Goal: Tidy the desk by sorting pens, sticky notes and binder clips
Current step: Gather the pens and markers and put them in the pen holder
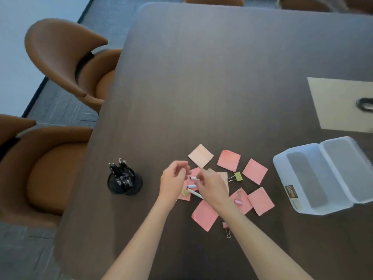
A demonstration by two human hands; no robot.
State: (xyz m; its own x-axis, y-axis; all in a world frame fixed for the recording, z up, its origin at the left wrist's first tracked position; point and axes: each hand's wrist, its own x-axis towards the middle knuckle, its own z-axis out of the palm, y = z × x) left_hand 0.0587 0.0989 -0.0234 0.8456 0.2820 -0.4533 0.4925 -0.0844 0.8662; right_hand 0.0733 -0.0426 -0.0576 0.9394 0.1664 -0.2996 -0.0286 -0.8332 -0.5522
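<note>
Right hand [212,184] pinches a white pen [194,178], left hand [173,180] loosely open, so grab the other pens together for the cup [125,183].

Far desk [222,81] open; bin [323,176] blocks rt, pen cup [124,181] probably left.

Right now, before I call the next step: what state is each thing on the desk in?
Left hand: raised, fingers curled, empty.
Right hand: pinching a white pen.
Pen cup: upright, holding dark pens.
Plastic box: open, both compartments empty.
Sticky notes: scattered, unstacked.
Green binder clip: loose on table, handles out.
Pink binder clip: loose on table, near front edge.
</note>
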